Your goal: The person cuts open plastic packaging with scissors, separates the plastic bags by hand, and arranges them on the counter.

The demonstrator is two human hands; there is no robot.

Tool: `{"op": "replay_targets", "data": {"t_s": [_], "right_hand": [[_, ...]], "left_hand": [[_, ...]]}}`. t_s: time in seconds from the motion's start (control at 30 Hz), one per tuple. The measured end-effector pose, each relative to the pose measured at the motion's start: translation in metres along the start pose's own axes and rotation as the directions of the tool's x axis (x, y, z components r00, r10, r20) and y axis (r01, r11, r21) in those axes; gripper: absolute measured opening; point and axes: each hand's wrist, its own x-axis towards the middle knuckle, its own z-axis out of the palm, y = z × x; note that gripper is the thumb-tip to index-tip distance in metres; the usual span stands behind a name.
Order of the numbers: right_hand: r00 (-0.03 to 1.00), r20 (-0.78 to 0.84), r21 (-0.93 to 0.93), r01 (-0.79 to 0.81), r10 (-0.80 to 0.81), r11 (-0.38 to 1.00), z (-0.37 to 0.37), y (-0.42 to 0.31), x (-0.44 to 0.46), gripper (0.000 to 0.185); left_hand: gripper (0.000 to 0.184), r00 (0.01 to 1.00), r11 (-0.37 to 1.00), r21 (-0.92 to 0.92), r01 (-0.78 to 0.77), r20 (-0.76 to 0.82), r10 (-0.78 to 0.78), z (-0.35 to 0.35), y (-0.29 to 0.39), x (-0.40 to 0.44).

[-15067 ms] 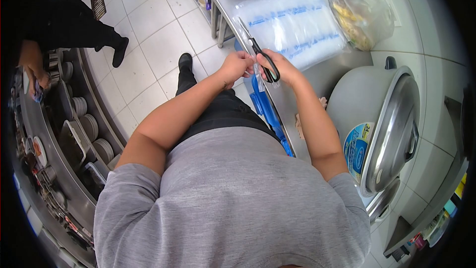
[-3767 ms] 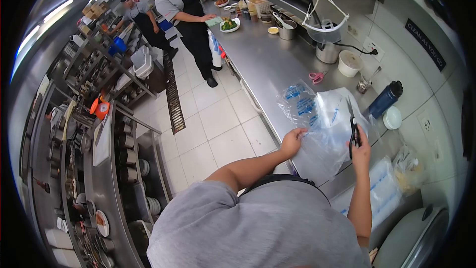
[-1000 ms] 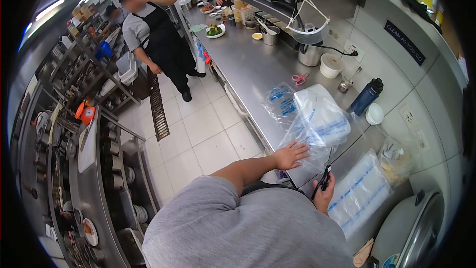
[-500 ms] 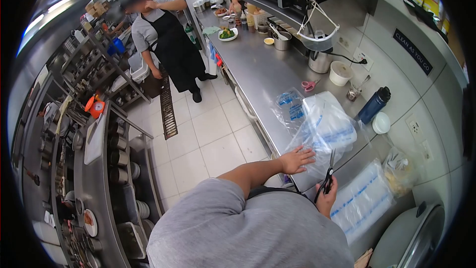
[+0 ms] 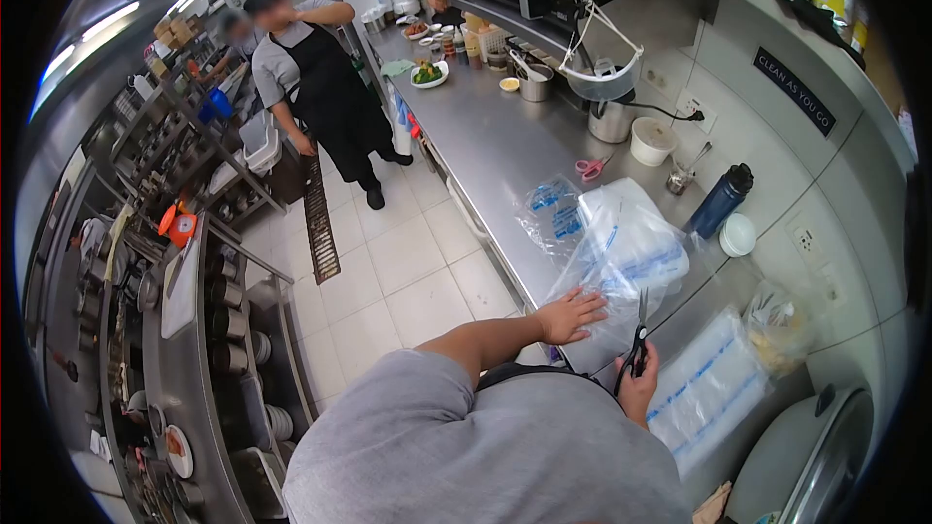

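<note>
Gripping black-handled scissors [image 5: 639, 340] in right hand [image 5: 638, 384], pointed lengthwise away from torso [image 5: 485, 442]; resting left hand [image 5: 571, 317], spread open, on clear plastic [image 5: 614, 277].

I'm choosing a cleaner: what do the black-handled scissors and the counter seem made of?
Black-handled scissors: blades look like steel, slim and grey; the handles probably plastic, smooth and black.
Counter: probably stainless steel, by its smooth grey surface and soft reflections.
</note>
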Motion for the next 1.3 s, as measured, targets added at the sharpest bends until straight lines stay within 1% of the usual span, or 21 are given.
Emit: {"op": "replay_targets", "data": {"t_s": [0.17,0.27,0.43,0.47,0.57,0.67,0.87,1.07,1.17,1.27,1.3], "right_hand": [[0.999,0.04,0.008,0.029,-0.029,1.0,0.005,0.008,0.003,0.062],[0.999,0.047,-0.023,0.024,-0.023,0.999,0.008,-0.008,0.003,0.063],[0.998,0.053,0.018,0.034,-0.035,0.999,0.01,0.004,0.002,0.064],[0.998,0.051,0.03,0.031,-0.032,0.999,0.01,0.003,0.002,0.064],[0.999,0.043,-0.04,0.012,-0.01,0.999,0.006,0.0,0.001,0.064],[1.0,0.016,-0.032,0.0,0.001,0.999,0.007,-0.005,-0.002,0.063],[0.999,0.008,-0.032,0.031,-0.031,0.999,0.007,-0.001,-0.004,0.063],[1.0,0.015,-0.039,-0.015,0.016,0.999,0.008,-0.013,-0.005,0.064],[1.0,0.01,-0.049,0.014,-0.014,0.999,0.009,-0.004,-0.005,0.064],[1.0,0.001,-0.033,-0.016,0.016,0.999,0.009,-0.003,-0.004,0.065],[0.999,-0.042,0.007,-0.003,0.003,1.0,0.01,0.0,-0.003,0.067]], "left_hand": [[0.055,1.0,1.0,-0.003,0.012,0.008,-0.012,0.002,0.003,-0.002],[0.055,1.0,1.0,0.022,0.0,-0.013,0.001,0.006,0.0,-0.001],[0.055,1.0,1.0,0.01,0.009,0.0,-0.009,0.003,0.003,-0.002],[0.055,1.0,1.0,0.003,0.012,0.0,-0.012,0.004,0.002,-0.002],[0.055,1.0,1.0,0.004,0.008,0.001,-0.008,0.003,0.001,-0.001],[0.054,1.0,1.0,0.008,-0.002,-0.012,0.002,0.004,0.001,-0.001],[0.055,1.0,1.0,0.011,-0.001,-0.005,0.001,0.002,0.001,-0.001],[0.056,1.0,1.0,0.007,-0.01,-0.028,0.01,0.003,0.001,-0.002],[0.056,1.0,1.0,0.004,-0.004,-0.009,0.004,0.002,0.001,-0.002],[0.057,1.0,1.0,0.004,0.0,-0.01,0.0,0.006,-0.001,0.0],[0.055,0.999,1.0,-0.029,0.003,-0.05,-0.005,0.009,-0.006,-0.001]]}}
